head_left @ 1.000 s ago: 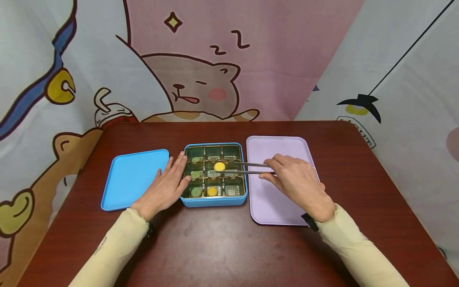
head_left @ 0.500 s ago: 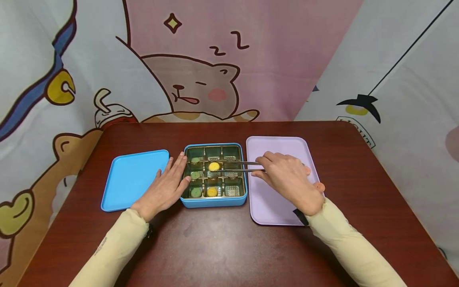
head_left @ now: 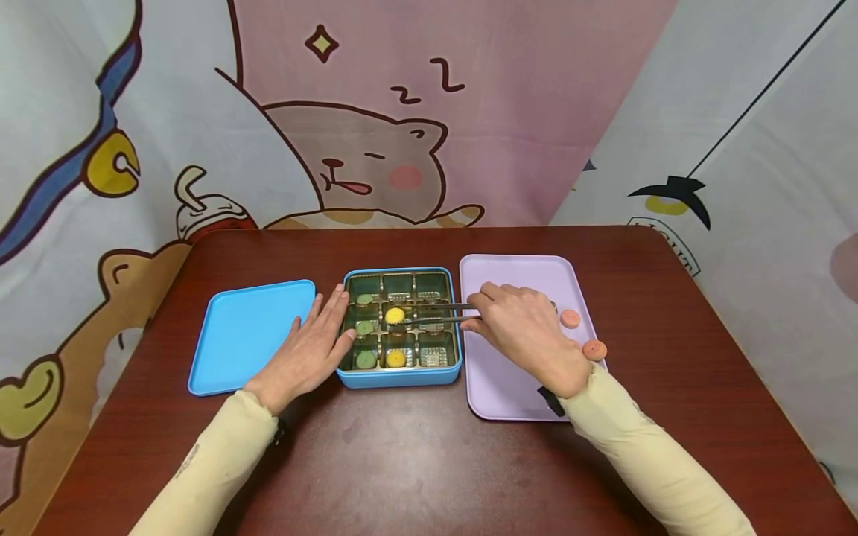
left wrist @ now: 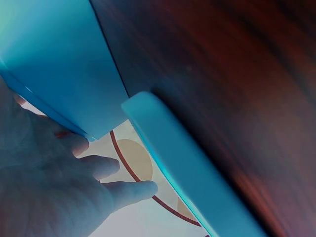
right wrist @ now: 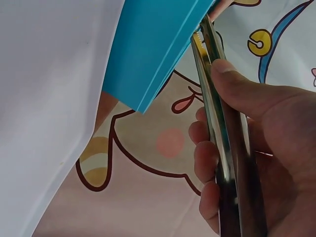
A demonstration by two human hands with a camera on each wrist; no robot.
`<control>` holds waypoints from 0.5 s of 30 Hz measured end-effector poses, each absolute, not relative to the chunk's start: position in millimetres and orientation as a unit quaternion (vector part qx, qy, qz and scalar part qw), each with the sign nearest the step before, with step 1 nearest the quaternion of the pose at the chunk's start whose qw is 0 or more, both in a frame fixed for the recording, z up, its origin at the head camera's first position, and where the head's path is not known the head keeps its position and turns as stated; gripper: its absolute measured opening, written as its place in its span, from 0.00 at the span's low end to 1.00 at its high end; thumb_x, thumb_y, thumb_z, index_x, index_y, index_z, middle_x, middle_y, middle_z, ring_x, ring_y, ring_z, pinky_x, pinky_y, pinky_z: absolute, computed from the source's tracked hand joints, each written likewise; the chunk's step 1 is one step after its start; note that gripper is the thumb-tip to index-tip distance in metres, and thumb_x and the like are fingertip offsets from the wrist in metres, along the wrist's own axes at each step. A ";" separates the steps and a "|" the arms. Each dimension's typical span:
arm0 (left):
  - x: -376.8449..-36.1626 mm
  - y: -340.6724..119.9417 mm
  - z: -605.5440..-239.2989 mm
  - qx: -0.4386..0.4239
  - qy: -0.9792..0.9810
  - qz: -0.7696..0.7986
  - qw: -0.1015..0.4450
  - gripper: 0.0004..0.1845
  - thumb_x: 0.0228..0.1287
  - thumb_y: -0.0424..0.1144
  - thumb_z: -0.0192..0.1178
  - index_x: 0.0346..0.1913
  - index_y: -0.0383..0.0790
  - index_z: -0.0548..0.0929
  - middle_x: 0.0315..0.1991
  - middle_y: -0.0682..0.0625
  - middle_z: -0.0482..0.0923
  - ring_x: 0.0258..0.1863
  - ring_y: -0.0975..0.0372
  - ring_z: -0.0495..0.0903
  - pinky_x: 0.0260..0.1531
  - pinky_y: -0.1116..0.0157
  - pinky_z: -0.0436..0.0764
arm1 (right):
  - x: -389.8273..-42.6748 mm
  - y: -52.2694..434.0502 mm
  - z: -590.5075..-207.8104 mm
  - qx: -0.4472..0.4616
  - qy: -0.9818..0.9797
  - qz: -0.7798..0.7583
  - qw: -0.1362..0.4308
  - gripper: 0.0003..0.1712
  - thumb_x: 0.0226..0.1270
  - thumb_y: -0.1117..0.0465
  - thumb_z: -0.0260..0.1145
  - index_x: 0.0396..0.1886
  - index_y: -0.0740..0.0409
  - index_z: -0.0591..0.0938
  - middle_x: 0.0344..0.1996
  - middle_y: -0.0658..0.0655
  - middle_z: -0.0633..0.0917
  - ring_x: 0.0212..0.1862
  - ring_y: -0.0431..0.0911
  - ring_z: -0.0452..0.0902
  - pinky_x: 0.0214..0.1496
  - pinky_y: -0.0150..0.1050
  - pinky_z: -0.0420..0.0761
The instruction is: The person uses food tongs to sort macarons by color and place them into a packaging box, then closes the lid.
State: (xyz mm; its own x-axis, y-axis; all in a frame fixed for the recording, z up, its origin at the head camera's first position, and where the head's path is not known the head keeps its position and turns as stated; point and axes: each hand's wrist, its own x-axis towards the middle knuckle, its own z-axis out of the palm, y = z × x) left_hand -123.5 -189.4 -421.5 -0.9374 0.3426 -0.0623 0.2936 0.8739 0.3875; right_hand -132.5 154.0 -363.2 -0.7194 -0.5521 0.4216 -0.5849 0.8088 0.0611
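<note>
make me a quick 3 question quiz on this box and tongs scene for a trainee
1. True or false: the left hand holds the tongs.
2. Multiple choice: the yellow piece at the tong tips sits over which cell of the blue box? A) centre B) far right corner C) near left corner
3. Fill in: the two pink pieces lie on the ___ tray.

Key
1. False: the right hand grips them; the left hand rests flat against the box's left side.
2. A
3. lilac
</note>
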 end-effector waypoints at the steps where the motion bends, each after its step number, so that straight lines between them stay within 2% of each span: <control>1: -123.6 -189.4 -421.5 0.165 0.966 0.190 0.065 0.38 0.85 0.54 0.41 0.85 0.40 0.44 0.85 0.47 0.35 0.82 0.41 0.39 0.70 0.28 0.48 | -132.5 153.5 -362.9 0.305 -0.927 0.037 0.214 0.18 0.60 0.44 0.79 0.36 0.53 0.89 0.26 0.50 0.82 0.26 0.51 0.81 0.22 0.48 0.79; 15: -123.5 -190.2 -422.4 0.165 0.965 0.193 0.068 0.38 0.85 0.55 0.40 0.85 0.41 0.43 0.85 0.49 0.34 0.82 0.42 0.39 0.70 0.28 0.48 | -125.8 165.0 -361.5 0.294 -0.926 0.051 0.232 0.22 0.56 0.44 0.81 0.37 0.55 0.87 0.27 0.50 0.82 0.24 0.51 0.79 0.21 0.50 0.77</control>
State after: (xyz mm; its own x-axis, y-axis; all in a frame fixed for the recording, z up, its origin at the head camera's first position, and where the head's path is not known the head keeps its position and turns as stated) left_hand -123.5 -190.2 -422.4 -0.9367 0.3438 -0.0671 0.2916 0.8714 0.3944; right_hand -125.8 165.0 -361.5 -0.7203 -0.5201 0.4590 -0.5673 0.8224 0.0416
